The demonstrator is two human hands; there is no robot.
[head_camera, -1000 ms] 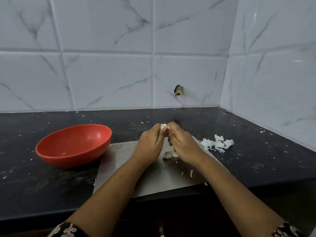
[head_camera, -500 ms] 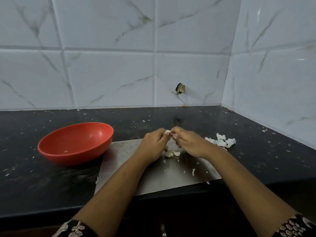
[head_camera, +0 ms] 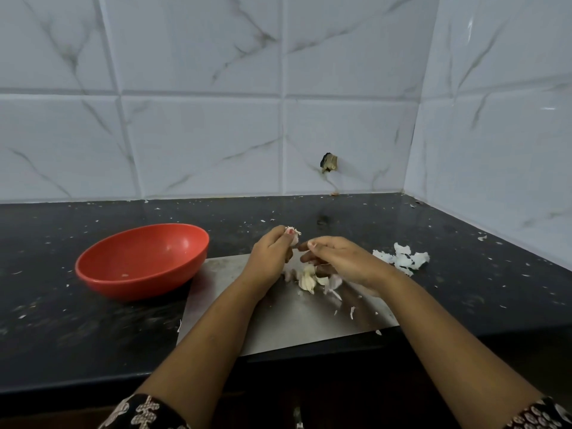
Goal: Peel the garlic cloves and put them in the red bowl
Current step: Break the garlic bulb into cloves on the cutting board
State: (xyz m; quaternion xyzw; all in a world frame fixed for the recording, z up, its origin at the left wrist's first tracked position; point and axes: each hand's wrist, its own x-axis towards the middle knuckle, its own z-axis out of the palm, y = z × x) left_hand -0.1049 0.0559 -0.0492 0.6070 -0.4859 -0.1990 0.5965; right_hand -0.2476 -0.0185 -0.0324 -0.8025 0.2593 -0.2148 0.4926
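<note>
Left hand [head_camera: 272,258]: fingers curled round one garlic piece [head_camera: 293,235], held above the steel sheet [head_camera: 278,323]. Right hand [head_camera: 340,261]: fingers half curled, tips just beside the piece; whether they pinch any skin cannot be told. Loose cloves [head_camera: 309,280] lie clustered on the sheet, count unclear. One red bowl [head_camera: 142,261] sits beside the sheet's far left corner. One peel heap [head_camera: 402,260] lies toward the tabletop's right edge. Half a second ago both hands met on the piece; they are now parted.
</note>
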